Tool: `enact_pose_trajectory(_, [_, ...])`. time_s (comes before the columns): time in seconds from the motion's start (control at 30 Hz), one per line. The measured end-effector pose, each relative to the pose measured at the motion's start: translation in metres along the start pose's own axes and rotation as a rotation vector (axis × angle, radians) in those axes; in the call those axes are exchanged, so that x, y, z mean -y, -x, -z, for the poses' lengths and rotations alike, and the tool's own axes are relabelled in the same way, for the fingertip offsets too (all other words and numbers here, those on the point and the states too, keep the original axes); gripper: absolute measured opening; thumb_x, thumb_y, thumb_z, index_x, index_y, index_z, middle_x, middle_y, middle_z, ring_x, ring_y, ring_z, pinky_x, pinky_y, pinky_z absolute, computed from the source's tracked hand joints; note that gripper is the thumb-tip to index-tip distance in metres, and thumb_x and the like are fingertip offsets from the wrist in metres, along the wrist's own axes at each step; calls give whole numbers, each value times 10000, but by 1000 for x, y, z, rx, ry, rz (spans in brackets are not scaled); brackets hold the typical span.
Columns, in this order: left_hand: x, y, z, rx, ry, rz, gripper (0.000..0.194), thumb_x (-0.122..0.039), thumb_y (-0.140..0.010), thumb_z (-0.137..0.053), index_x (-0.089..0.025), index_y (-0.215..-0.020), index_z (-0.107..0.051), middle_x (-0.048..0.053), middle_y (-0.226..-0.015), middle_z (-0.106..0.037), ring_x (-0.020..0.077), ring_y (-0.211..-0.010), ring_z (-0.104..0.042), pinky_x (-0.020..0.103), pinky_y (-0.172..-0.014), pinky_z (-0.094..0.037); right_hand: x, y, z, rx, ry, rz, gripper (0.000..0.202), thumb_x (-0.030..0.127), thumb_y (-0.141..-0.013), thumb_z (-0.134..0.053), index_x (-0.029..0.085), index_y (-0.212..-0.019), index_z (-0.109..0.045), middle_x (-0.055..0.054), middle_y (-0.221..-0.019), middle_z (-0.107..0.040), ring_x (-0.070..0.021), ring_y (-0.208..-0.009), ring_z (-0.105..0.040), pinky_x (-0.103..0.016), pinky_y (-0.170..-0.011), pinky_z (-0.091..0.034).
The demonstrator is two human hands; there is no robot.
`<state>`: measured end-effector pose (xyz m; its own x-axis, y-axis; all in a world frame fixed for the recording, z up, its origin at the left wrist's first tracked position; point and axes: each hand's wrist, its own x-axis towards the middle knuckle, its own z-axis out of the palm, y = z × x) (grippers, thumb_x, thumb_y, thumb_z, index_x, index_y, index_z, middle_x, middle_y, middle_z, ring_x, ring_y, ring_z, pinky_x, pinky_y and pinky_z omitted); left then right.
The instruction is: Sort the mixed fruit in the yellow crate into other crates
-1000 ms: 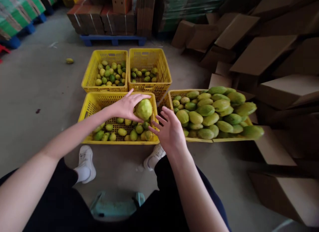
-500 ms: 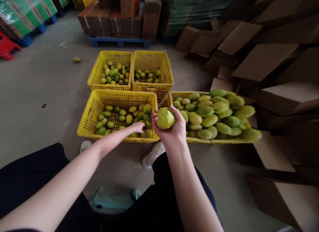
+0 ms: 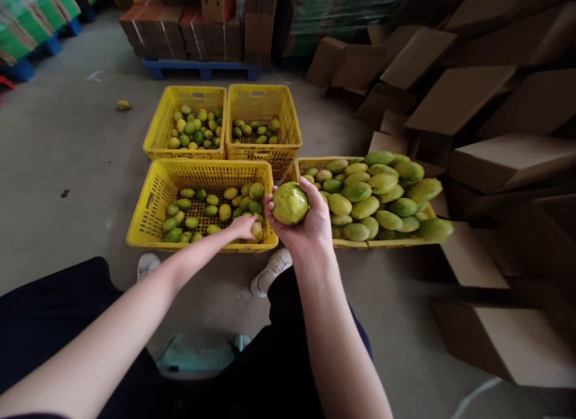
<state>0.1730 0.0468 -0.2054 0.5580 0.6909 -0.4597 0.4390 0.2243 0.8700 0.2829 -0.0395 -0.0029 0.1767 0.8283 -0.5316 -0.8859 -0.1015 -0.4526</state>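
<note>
My right hand [image 3: 310, 224] is closed around a green-yellow papaya [image 3: 290, 204], held palm up with one end of the fruit facing me. It hangs between the front yellow crate [image 3: 139, 227] and the heaped crate [image 3: 382, 244] to its right. Down in the front crate's near right corner, my left hand [image 3: 244, 226] has its fingers curled over another papaya [image 3: 257, 230]; its fingertips are partly hidden. Several smaller papayas [image 3: 173, 234] lie loosely on that crate's floor. Larger papayas [image 3: 382, 183] are piled above the rim of the right crate.
Two more yellow crates, back left [image 3: 153, 144] and back right [image 3: 294, 134], hold papayas. A single fruit [image 3: 123, 105] lies on the floor. Cardboard boxes [image 3: 459, 101] crowd the right side. Behind stands a blue pallet [image 3: 202, 69] with cartons. A low teal stool [image 3: 195, 356] is beneath me.
The view has shifted, so the crates and boxes appear further left and slightly higher. My right hand keeps the same papaya. My left hand stays in the front crate's corner.
</note>
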Motion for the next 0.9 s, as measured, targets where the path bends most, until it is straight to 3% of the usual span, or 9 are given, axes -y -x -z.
enact_pose_trajectory(0.1, [-26, 24, 43, -36, -233, -169, 580, -186, -453, -889, -254, -943, -586, 93, -1176, -649, 461, -1392, -449, 579, -1240, -270, -4, 3, -7, -38, 33, -17, 138, 322, -812, -693, 202, -839, -631, 0, -706, -685, -144, -640, -657, -253, -562, -573])
enact_pose_trajectory(0.2, [-59, 62, 89, -278, -554, -443, 562, -275, -529, -885, -238, -990, -565, 109, -1142, -632, 406, -1272, -526, 577, -1170, -348, -12, 6, -15, -58, 88, -31, 106, 305, -813, -651, 206, -821, -616, 2, -668, -682, -159, -622, -655, -281, -563, -586])
enact_pose_trajectory(0.27, [-76, 92, 115, -422, -535, -541, 615, -370, -561, -896, -240, -1053, -550, 93, -1133, -623, 350, -1184, -576, 529, -1109, -417, -20, 8, -20, -7, 119, -46, 116, 310, -778, -646, 205, -816, -611, -12, -668, -688, -186, -631, -671, -321, -582, -603])
enact_pose_trajectory(0.37, [-86, 133, 140, -473, -260, -574, 746, -461, -581, -895, -262, -1195, -520, 71, -1193, -591, 262, -1068, -633, 425, -998, -502, -38, 8, -22, 120, 199, -51, 144, 283, -693, -662, 213, -809, -612, -20, -707, -709, -212, -685, -697, -344, -614, -615])
enact_pose_trajectory(0.5, [-74, 165, 154, -491, 89, -507, 770, -468, -560, -893, -261, -1215, -546, 54, -1192, -575, 204, -976, -648, 350, -890, -541, -69, 3, -18, 130, 363, 114, 365, 167, -572, -724, 251, -920, -652, 42, -796, -740, -157, -713, -686, -242, -605, -576])
enact_pose_trajectory(0.67, [-53, 177, 157, -551, 183, -481, 557, -465, -623, -861, -214, -1070, -645, 57, -1086, -652, 229, -986, -644, 374, -908, -535, -106, -5, -3, -16, 559, 327, 650, 296, -519, -895, 240, -1102, -613, 15, -870, -746, -209, -808, -724, -314, -704, -607])
enact_pose_trajectory(0.77, [-51, 181, 151, -567, 166, -623, 522, -446, -629, -882, -206, -1046, -678, 75, -1126, -659, 255, -1049, -651, 411, -962, -528, -115, -7, 1, 0, 803, 534, 705, 383, -533, -922, 194, -1145, -628, -52, -1026, -755, -260, -956, -728, -405, -886, -605])
enact_pose_trajectory(0.9, [-59, 192, 138, -520, 124, -827, 485, -401, -683, -896, -213, -1084, -700, 88, -1158, -678, 246, -1102, -649, 404, -995, -528, -116, 0, 0, 125, 1069, 952, 644, 421, -650, -884, 196, -1207, -650, -115, -1223, -729, -310, -1136, -692, -486, -1008, -569])
